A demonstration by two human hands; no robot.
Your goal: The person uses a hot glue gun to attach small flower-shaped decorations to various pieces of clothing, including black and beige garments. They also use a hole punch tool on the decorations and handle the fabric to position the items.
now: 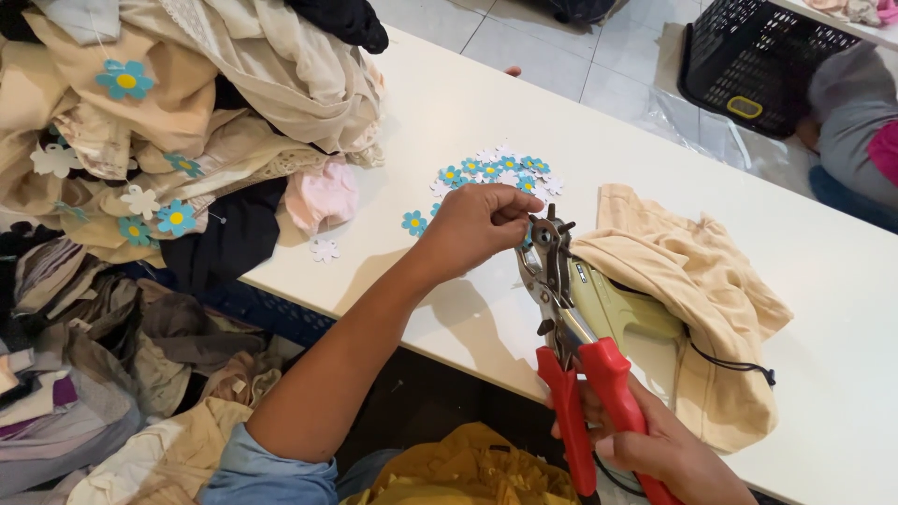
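Around the white worktable

A heap of beige and cream garments [187, 103], dotted with blue and white flower cutouts, fills the table's [842, 309] left end; more folded cloth [84, 374] lies below its edge. A black plastic basket [758, 56] stands on the tiled floor, beside what may be a seated person's grey sleeve [856, 117].

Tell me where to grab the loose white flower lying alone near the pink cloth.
Pinch the white flower by a petal edge, from above: it lies flat on the white table, apart from the pink cloth, so a fingertip must lift its rim first.
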